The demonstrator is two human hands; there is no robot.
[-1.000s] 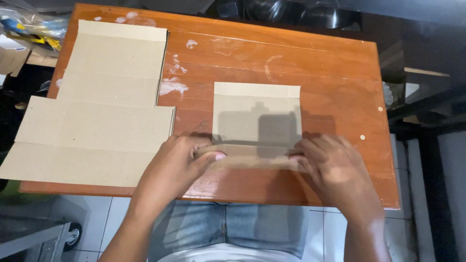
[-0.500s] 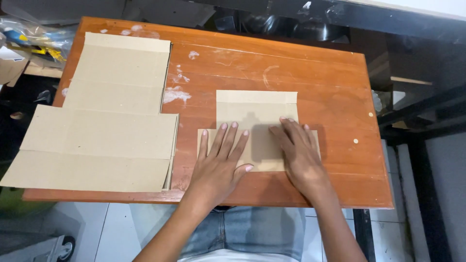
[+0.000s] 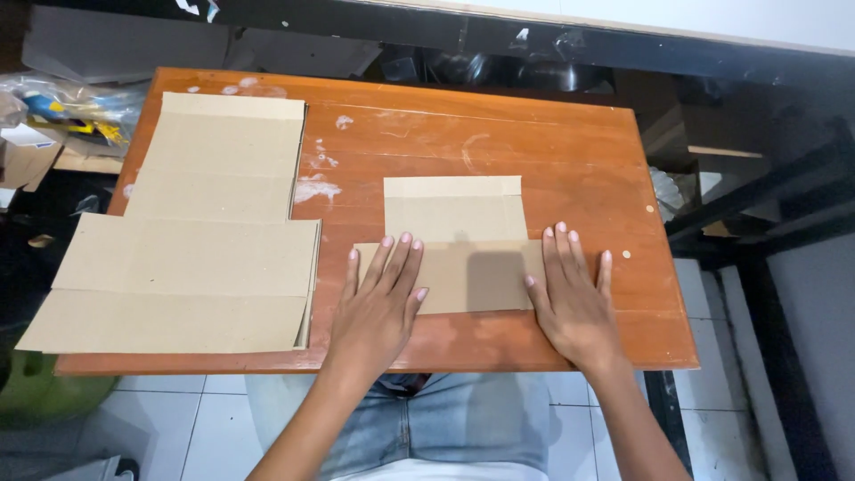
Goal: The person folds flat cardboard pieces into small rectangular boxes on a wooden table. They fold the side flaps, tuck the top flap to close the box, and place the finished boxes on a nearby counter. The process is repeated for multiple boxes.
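Head view: a small folded cardboard piece (image 3: 454,245) is pinned flat on the wooden table (image 3: 552,142), directly under and between the fingers of both hands. The left hand (image 3: 378,298) is laid palm down on the lower left flap, fingers spread and straight, nothing gripped. The right hand (image 3: 574,298) is pressed flat at the lower right edge, fingers extended, partly on the cardboard and partly on the bare table; nothing is grasped there either. Beyond the fingertips, the upper panel of the piece is seen lying flat, with a fold line running crosswise just ahead of the nails.

Judged from this pose, a crease is being pressed down. It would be done well if even pressure were kept with flat palms, the stroke were run outward from the middle along the fold, and the edges were held squared so the layers are not skewed.

To the left of the left thumb's far side, a larger stack of flat cardboard sheets (image 3: 187,258) is laid, well apart from the fingers and overhanging the table edge.
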